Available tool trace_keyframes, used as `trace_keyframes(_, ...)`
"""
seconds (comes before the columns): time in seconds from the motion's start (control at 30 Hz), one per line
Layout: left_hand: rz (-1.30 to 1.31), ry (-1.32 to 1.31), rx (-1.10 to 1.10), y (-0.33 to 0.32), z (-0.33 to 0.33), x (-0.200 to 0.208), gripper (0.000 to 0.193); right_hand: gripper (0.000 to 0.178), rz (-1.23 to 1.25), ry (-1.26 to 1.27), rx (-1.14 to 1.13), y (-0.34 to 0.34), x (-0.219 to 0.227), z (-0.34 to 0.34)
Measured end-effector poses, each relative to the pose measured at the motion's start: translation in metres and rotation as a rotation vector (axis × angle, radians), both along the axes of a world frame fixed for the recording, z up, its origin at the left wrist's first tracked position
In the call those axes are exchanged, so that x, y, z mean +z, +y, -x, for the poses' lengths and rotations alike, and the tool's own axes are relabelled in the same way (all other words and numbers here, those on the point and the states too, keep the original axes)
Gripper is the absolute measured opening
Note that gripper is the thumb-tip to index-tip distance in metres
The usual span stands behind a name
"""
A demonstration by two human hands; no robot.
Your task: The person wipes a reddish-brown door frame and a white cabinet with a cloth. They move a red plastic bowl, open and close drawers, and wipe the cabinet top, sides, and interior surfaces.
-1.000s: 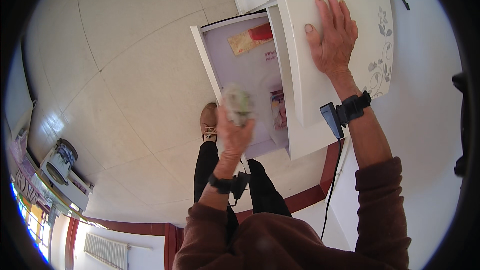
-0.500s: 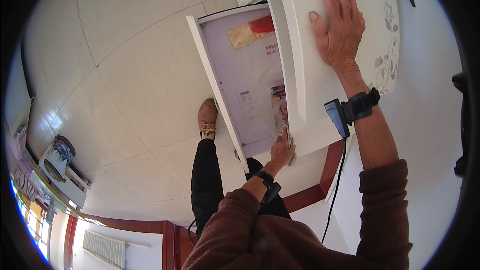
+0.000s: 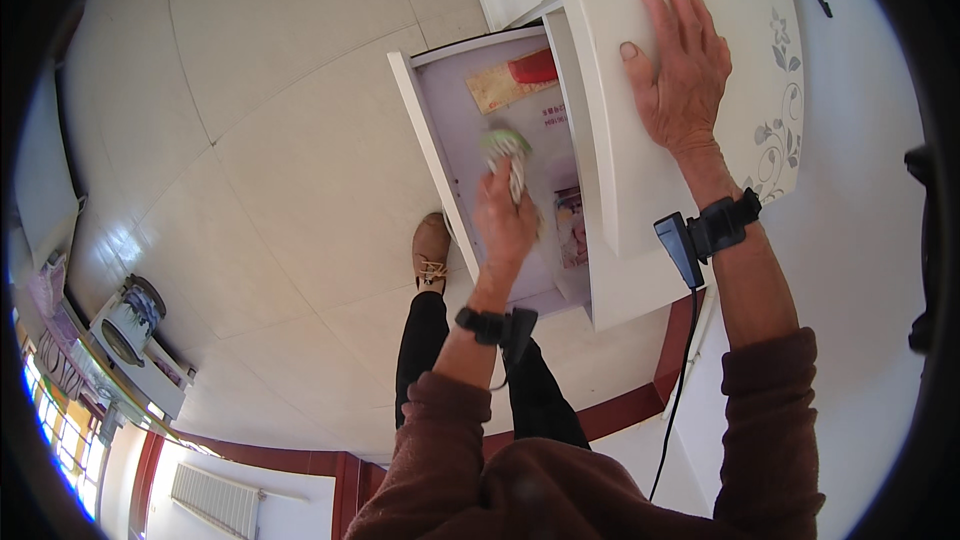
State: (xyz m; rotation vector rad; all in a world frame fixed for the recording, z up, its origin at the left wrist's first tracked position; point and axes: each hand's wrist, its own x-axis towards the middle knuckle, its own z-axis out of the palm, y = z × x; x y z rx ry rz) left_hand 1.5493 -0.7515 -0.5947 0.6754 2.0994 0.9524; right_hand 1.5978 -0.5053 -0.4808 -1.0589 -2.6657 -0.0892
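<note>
My left hand [image 3: 505,218] is closed round a crumpled green and white cloth [image 3: 506,148], which is smeared by motion. It is inside the pulled-out white drawer [image 3: 424,140], over the pale drawer bottom. My right hand [image 3: 683,80] lies flat with fingers spread on the white cabinet top [image 3: 640,190], holding nothing. Beyond the cloth, a beige paper packet [image 3: 490,88] with a red piece [image 3: 534,67] lies at the far end of the drawer. A small printed picture [image 3: 571,228] lies against the drawer's inner right side.
A grey flower pattern [image 3: 779,140] decorates the cabinet top's right edge. My brown shoe [image 3: 431,245] stands on the tiled floor [image 3: 290,170] beside the drawer front. A black cable [image 3: 678,390] hangs from my right wrist strap. A patterned round container [image 3: 133,320] sits at the left.
My left hand has moved with the cloth from the drawer's near right corner to its middle, farther away and left. My right hand stays on the cabinet top. The view has shifted slightly.
</note>
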Motion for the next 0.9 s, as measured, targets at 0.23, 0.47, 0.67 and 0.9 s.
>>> trace_keyframes(0.23, 0.240, 0.280, -0.036, 0.020, 0.020, -0.058, 0.063, 0.053, -0.008, -0.028, -0.044, -0.001, -0.001, 0.000)
trace_keyframes(0.47, 0.361, -0.216, 0.105, -0.060, -0.033, -0.018, 0.061, 0.056, 0.058, -0.002, -0.072, -0.001, 0.001, 0.001)
trace_keyframes(0.67, -0.041, 0.304, -0.075, 0.022, 0.058, 0.016, 0.062, 0.056, 0.096, 0.001, -0.107, -0.003, 0.005, 0.003)
trace_keyframes(0.9, 0.278, 1.061, -0.841, 0.102, 0.147, -0.005, 0.038, 0.056, 0.124, 0.013, -0.116, -0.005, 0.008, 0.004)
